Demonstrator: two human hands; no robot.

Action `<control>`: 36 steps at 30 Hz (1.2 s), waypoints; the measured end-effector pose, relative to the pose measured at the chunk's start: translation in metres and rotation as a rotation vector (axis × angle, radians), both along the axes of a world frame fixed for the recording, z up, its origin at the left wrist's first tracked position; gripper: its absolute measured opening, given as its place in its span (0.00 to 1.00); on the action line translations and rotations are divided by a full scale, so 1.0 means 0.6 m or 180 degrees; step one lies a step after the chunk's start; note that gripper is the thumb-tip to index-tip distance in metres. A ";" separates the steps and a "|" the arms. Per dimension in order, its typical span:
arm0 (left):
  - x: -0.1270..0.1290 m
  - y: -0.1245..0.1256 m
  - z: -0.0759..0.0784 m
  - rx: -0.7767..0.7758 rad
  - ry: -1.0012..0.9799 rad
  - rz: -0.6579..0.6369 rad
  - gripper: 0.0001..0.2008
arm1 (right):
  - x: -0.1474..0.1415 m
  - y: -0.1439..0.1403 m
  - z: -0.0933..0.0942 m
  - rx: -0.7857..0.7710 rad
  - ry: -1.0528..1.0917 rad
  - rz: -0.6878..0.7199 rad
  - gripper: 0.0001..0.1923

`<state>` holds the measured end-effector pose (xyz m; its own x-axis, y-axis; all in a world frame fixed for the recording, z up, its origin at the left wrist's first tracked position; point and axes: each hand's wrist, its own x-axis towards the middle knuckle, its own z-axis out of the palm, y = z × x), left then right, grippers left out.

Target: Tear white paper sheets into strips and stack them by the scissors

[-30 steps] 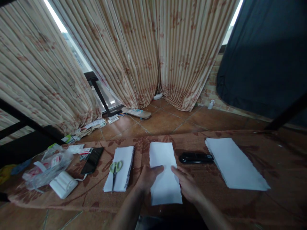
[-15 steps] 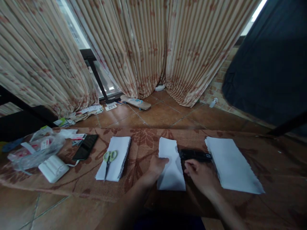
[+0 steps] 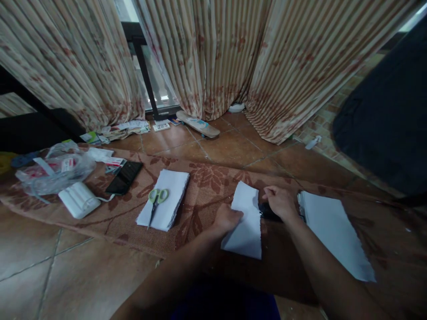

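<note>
— White folded sheet, where was it seen?

— On the brown patterned rug, approx. centre, laid flat. Its left edge was pressed by the left hand, fingers curled down onto the paper; nothing was gripped.

— And the right hand?

— It was placed over a black device lying just beside the sheet's right edge. Fingers were bent around it, knuckles up. Whether it was truly clasped or only touched couldn't be told; most of the device was hidden under the hand.

— Other paper nearby?

— Two stacks were noted. A large white stack was spread on the rug to the right, just beside the right wrist. A smaller stack was set to the left, well apart from the hands, w/ green-handled scissors laid on top, blades pointed toward the person.

— Further left?

— A black phone, a white ribbed pack and a clear plastic bag of bits were seen at the rug's left end.

— Background?

— Striped curtains were hung behind, and a skateboard was left on the tiled floor at their foot. A dark cloth was seen at far right.
</note>
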<state>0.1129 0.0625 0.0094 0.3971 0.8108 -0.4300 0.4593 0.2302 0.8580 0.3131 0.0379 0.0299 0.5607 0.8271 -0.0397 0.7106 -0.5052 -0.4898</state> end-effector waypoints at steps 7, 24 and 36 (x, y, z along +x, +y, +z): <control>0.002 0.000 0.005 0.0001 0.0187 -0.0076 0.04 | 0.000 0.000 -0.003 -0.0311 -0.0088 -0.0003 0.14; 0.006 0.000 0.002 0.0049 0.0307 -0.0102 0.04 | -0.017 -0.001 -0.024 -0.0428 -0.0355 -0.0216 0.17; 0.003 -0.005 0.006 -0.0021 0.0113 0.0126 0.09 | -0.008 -0.019 0.008 0.1010 0.0595 -0.0664 0.20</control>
<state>0.1149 0.0598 0.0129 0.3491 0.8227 -0.4487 0.4798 0.2544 0.8397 0.3084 0.0265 0.0345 0.7248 0.6841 0.0818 0.4932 -0.4322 -0.7550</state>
